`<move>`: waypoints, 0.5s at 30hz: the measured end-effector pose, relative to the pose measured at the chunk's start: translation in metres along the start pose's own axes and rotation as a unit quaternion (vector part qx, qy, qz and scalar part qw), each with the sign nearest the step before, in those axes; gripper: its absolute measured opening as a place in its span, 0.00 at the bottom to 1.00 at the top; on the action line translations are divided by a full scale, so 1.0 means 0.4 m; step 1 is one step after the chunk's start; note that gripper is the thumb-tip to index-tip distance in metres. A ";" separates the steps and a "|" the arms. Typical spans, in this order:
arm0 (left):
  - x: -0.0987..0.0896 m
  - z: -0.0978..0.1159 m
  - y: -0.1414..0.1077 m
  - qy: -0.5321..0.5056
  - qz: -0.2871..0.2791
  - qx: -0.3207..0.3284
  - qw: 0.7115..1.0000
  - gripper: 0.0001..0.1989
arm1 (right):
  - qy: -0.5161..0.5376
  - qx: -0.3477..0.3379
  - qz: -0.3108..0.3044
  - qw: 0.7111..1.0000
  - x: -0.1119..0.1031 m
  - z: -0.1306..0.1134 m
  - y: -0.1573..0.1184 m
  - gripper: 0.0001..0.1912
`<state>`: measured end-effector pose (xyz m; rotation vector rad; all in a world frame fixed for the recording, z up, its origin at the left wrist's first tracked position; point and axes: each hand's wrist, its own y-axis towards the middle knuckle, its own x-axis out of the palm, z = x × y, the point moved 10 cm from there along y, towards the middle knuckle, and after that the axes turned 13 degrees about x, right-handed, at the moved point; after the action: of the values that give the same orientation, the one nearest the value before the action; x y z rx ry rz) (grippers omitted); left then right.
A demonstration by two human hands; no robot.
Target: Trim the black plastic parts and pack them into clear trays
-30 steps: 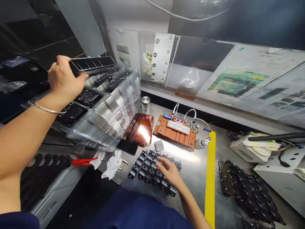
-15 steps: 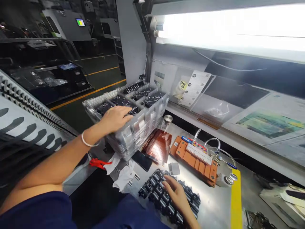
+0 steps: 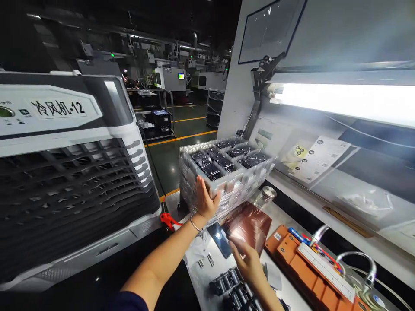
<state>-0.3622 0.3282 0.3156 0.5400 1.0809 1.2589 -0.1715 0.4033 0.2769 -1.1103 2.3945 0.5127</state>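
My left hand [image 3: 207, 201] lies with its fingers spread against the near corner of a stack of clear plastic trays [image 3: 231, 185]. The top tray holds black ribbed parts [image 3: 207, 166] in its compartments. My right hand [image 3: 248, 259] is above the bench, close to the phone [image 3: 220, 239] and the reddish-brown sheet [image 3: 251, 224]; its fingers are smeared by motion, and whether it holds anything does not show. Below it, black cylindrical parts [image 3: 231, 287] lie in rows on the metal bench.
An orange block [image 3: 304, 263] with hoses stands at the right. Behind the sheet is a lidded glass jar [image 3: 266, 196]. Red-handled pliers [image 3: 168, 220] and white cloth [image 3: 196, 249] lie near the bench's left edge. A large air cooler [image 3: 71, 172] stands at left.
The view has swung left and up, showing the air cooler. My left hand has gone from over the top tray's edge to the stack's near corner. My right hand has left the black cylindrical parts.
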 end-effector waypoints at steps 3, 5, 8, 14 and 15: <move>0.010 -0.021 -0.024 -0.024 -0.021 0.005 0.999 0.45 | -0.001 -0.095 0.065 0.993 -0.028 -0.167 0.085 0.11; 0.023 -0.037 -0.040 -0.041 -0.034 0.009 0.999 0.43 | -0.030 -0.155 0.090 0.983 -0.025 -0.274 0.147 0.13; 0.048 -0.056 -0.060 -0.056 -0.041 0.019 0.997 0.39 | -0.138 -0.249 0.089 0.954 0.037 -0.395 0.238 0.16; 0.070 -0.055 -0.082 -0.068 -0.017 0.072 0.995 0.48 | -0.285 -0.258 0.027 0.923 0.141 -0.393 0.378 0.18; 0.069 -0.052 -0.083 -0.072 -0.011 0.076 0.994 0.49 | -0.280 -0.265 0.019 0.922 0.139 -0.393 0.383 0.18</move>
<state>-0.3658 0.3402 0.2695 0.7216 1.0623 1.1057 -0.3610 0.3832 0.3992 -0.9418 1.8116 1.3501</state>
